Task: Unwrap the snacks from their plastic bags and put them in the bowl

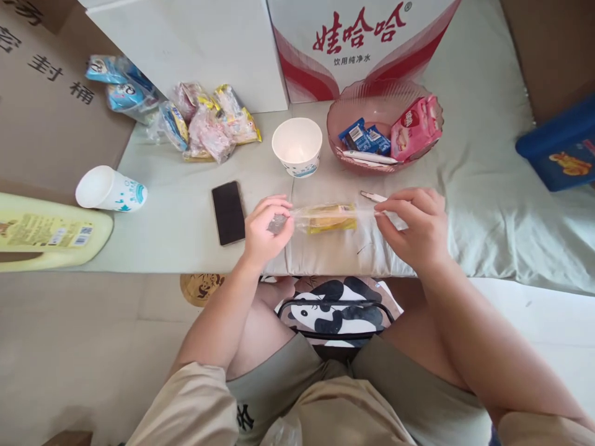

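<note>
A: What takes up the most room?
B: The pale cloth (pixel 493 229) over the work surface. A white carton (pixel 353 46) stands at its far side, with 娃哈哈 in red and 饮用纯净水 below.

A: And at the left?
B: A brown box (pixel 65 111), with 封桶 readable among its dark characters.

A: Next size down?
B: A pink ribbed bowl (pixel 362 99), hiding the carton's lower corner. It holds a pink box (pixel 413 130) and blue sachets (pixel 367 137), their print too small to read. Then a yellow jug (pixel 56 232) with a barcode label at the left edge, a blue container (pixel 562 148) opposite, and a heap of wrapped snacks (pixel 211 127) before the carton.

A: The hands?
B: Both reach in over the front edge, elbows wide. The left hand (pixel 267 232) and right hand (pixel 413 226) each pinch an end of a clear bag (pixel 297 217) between thumb and fingers, stretching it sideways.

A: Anything smaller?
B: One paper cup (pixel 297 152) upright beside the bowl, another paper cup (pixel 111 188) on its side near the jug, and a dark phone (pixel 228 212) by the left hand.

A: What's in the bag?
B: A yellow packet (pixel 332 220), between the hands, near the front edge; I can't tell whether it touches the cloth. A slim white tool (pixel 373 197) lies behind, partly covered by the right hand.
</note>
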A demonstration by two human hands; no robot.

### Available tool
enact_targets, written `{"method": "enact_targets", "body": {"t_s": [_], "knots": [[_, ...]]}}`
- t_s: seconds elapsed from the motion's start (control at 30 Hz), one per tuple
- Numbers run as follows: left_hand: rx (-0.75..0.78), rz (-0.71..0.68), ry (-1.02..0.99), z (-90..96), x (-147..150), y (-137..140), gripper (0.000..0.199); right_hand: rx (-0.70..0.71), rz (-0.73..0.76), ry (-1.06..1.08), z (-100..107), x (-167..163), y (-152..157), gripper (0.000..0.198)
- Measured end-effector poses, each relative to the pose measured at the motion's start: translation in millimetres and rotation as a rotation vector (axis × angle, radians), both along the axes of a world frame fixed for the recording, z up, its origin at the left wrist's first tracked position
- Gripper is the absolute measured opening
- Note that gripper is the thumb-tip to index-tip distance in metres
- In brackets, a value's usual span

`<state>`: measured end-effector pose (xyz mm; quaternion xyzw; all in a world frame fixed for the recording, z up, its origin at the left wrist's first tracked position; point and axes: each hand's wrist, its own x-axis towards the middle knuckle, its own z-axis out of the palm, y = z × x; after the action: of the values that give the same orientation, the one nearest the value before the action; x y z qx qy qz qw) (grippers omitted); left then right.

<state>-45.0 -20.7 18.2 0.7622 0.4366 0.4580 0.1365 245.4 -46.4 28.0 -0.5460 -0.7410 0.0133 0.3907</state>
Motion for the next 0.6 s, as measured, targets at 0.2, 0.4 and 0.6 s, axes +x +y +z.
{"method": "enact_targets", "body": {"t_s": [0.2,0.4,0.6], "knots": [[-0.299,-0.177,0.111,26.3,-10,-28,0.008,-0.256,0.427,-0.009,16,-1,-15,0.020],[-0.671,-0.272,0.173,19.5,-19,-26,0.017,-0.549,0.433,-0.198,-6,3,-15,0.036],[-0.338,0.110,0.229,4.4,-20,-4,0.041,-0.435,0.098,-0.148,-20,-6,-9,0.056]]}}
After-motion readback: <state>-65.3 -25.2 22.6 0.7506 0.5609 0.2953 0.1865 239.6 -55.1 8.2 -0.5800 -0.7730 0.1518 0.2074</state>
